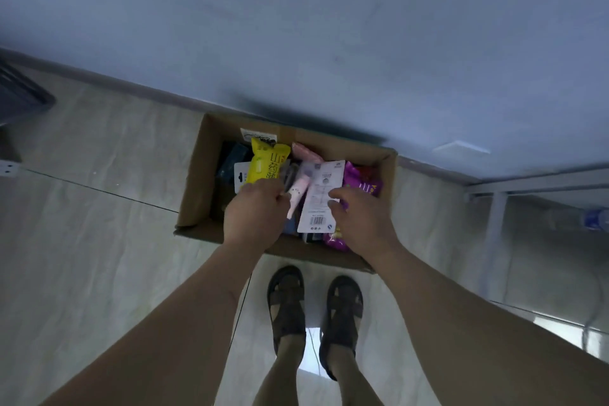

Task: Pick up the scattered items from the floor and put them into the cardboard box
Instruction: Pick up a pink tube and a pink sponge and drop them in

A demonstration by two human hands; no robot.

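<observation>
Where barcode shows: white card (321,196).

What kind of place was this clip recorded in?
Probably an indoor room, home or office I can't tell: pale tiled floor, blue wall with a baseboard, and a white metal frame at right. A box of packets sits against the wall.

The open brown cardboard box (197,181) sits on the floor against the wall, just ahead of the person's sandalled feet (314,306). Inside, a yellow snack packet (265,161) lies left of a white carded package (321,196), with a purple packet (361,183) at the right.
</observation>
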